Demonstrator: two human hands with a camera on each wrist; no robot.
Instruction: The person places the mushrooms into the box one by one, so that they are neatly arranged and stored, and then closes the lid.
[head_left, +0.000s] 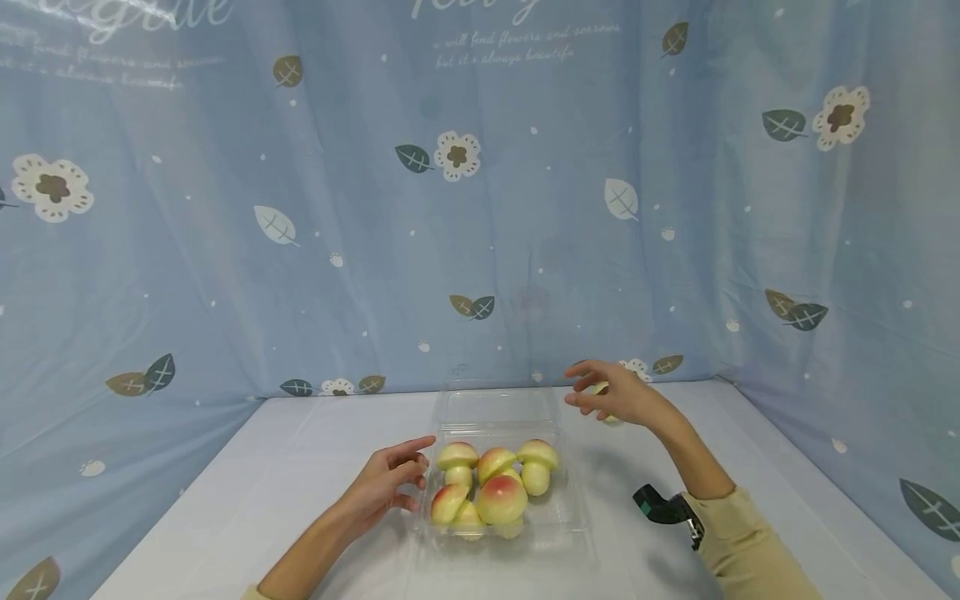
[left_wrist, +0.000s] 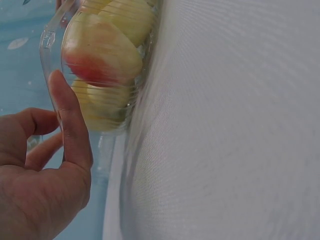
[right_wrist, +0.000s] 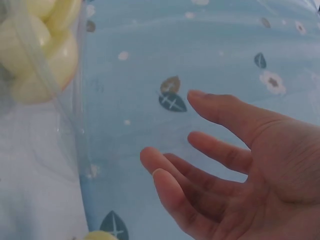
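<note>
Several peach-coloured toy mushrooms (head_left: 491,487) are seen inside a clear plastic box (head_left: 558,521) on the white table (head_left: 225,500), its lid (head_left: 498,404) raised at the back. The left hand (head_left: 386,487) is placed against the box's left wall, thumb touching, fingers loose, nothing grasped. The right hand (head_left: 615,392) is held spread and empty beside the lid, with one more mushroom (head_left: 603,390) partly hidden behind it.

Setting: staged recording booth, not a lived-in room. Evidence: blue floral-and-leaf printed backdrop cloth (head_left: 480,208) draped on three sides; plain white-covered bench (head_left: 225,500); wrist-worn camera (head_left: 663,506).
</note>
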